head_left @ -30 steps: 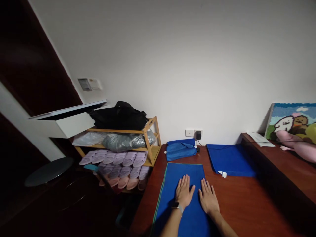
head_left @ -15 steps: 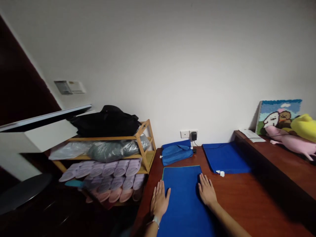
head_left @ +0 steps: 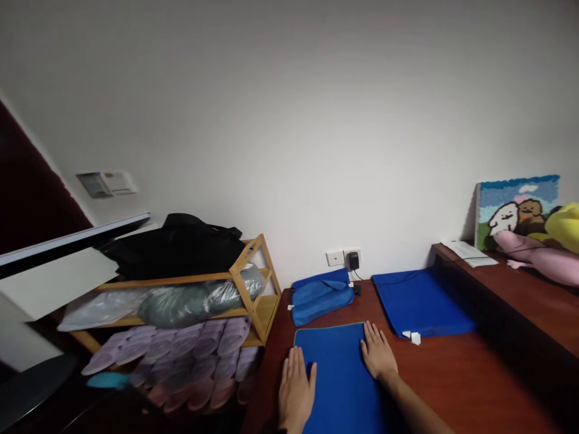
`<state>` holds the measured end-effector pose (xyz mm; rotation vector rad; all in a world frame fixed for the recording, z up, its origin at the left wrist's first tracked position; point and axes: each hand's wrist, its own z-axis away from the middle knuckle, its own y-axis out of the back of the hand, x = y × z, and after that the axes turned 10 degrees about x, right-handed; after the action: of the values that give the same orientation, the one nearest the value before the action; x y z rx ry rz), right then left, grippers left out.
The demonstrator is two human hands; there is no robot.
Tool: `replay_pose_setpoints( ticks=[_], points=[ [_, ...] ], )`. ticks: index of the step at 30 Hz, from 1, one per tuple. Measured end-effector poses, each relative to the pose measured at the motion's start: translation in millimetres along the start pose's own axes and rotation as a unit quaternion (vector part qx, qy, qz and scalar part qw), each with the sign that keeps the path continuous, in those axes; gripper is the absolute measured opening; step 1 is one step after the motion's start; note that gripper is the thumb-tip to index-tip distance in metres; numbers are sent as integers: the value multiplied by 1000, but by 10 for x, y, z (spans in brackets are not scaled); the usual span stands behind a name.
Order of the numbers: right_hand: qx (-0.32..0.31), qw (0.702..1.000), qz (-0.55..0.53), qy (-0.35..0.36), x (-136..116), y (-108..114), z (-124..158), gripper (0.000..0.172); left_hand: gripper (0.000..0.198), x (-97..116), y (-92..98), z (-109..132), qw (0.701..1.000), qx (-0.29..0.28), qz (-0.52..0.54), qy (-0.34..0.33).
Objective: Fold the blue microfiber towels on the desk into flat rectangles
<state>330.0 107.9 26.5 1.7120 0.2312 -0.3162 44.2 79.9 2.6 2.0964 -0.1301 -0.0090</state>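
flat blue cloth (head_left: 338,380): in front of you, laid lengthwise on the reddish-brown surface (head_left: 443,380), its near end cut off at the bottom of the view
cloth colour: deep, even blue, darker low down on the right beside your forearm
cloth edging: a thin green line along the far edge, running to the far left corner
cloth lie: smooth and flat across the part that shows between your hands
left hand (head_left: 297,389): palm down on the cloth's left edge, your fingers straight and close together, pointing away from you, your thumb spread inward over the blue
right hand (head_left: 379,354): palm down on the right edge, your fingers stretched out with slim gaps, their tips at the far right corner, your thumb held apart
crumpled blue cloth (head_left: 322,299): just beyond the flat one, bunched in soft folds, a small white tag at its left
squarish blue cloth (head_left: 420,301): farther right and apart from yours, with white tags (head_left: 415,339) at its near edge
black plug (head_left: 353,260): in the wall socket behind the crumpled cloth
wooden rack (head_left: 259,319): left of the surface, bearing a black bag (head_left: 178,250) and rows of slippers (head_left: 208,337)
pink plush toy (head_left: 543,259): on the raised ledge (head_left: 534,301) to your right
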Motion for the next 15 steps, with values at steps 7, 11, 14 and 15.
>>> replay_pose_setpoints(
  ticks=[7,11,14,15],
  points=[
    [-4,1000,18,2,-2,59,-15,68,65,1171,-244,-493,983,-80,121,-110],
    [-4,1000,22,2,23,22,-20,68,69,1155,-266,-551,979,-121,131,-95],
    [-2,1000,17,2,36,7,-22,69,75,701,-170,-585,985,-142,91,-47],
    [-3,1000,16,0,38,7,-23,69,76,507,-134,-598,986,-145,74,-26]
  ],
)
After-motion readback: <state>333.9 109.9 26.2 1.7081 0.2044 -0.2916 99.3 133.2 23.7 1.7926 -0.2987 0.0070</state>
